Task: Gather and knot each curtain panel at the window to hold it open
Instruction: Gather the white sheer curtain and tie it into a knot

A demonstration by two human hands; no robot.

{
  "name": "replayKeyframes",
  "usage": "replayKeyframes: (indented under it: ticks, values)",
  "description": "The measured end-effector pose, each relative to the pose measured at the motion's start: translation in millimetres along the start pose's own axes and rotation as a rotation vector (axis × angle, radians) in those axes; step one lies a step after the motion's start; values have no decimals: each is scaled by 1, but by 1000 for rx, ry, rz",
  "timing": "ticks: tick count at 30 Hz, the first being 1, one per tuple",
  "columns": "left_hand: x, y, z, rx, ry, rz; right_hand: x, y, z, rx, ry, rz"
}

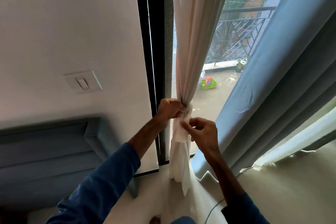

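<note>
1. Grip, left: my left hand (171, 109) is closed tight round the gathered white curtain panel (190, 42) at the knot (188, 110), with the fingers curled into the bunched cloth.
2. Grip, right: my right hand (201, 132) has its fingers curled, and thumb and forefinger appear to pinch the loose tail (180, 151) just below the knot. How much cloth is in the pinch I cannot tell.
3. Position of work: the white panel hangs from above, just beside the dark window frame (151, 42). It is drawn into one rope at the knot, and its tail drops to the floor.
4. Step in hand: I judge this to be the tightening of the knot on the white panel — formed, not yet released.
5. Next move: it calls for a firm pull on the tail against the left hand's hold, then a check that the knot stays put.
6. Outstanding: the blue curtain panel (291, 60) to the right hangs loose and unknotted.
7. Writing: the light switch (82, 82) shows no marking. A packet in the green basket (208, 84) outside carries print — too small to read.
</note>
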State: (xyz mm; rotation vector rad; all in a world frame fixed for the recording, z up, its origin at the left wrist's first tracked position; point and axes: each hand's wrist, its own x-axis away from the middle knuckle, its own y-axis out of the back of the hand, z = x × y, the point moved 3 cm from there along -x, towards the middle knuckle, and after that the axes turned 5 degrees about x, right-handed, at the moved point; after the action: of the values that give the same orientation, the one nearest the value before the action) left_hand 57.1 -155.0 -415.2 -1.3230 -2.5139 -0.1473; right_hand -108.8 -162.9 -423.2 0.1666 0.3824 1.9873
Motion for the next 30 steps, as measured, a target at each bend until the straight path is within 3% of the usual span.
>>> replayKeyframes:
  ticks: [7, 13, 16, 20, 24, 30]
  values:
    - [5, -7, 7, 184, 59, 124, -28, 7, 55, 349, 391, -166]
    - [8, -9, 7, 275, 158, 140, -30, -10, 59, 543, 487, -237]
    - [5, -5, 12, 269, 161, 101, -23, -22, 55, 758, 443, -93]
    - [7, -3, 14, 212, 112, 29, -17, -19, 54, 960, 366, -23]
    - [12, -8, 5, 166, 38, -81, -25, -7, 59, 1078, 296, 71]
    - [14, -21, -2, 117, -121, -80, -39, -2, 70, 1136, 314, 152]
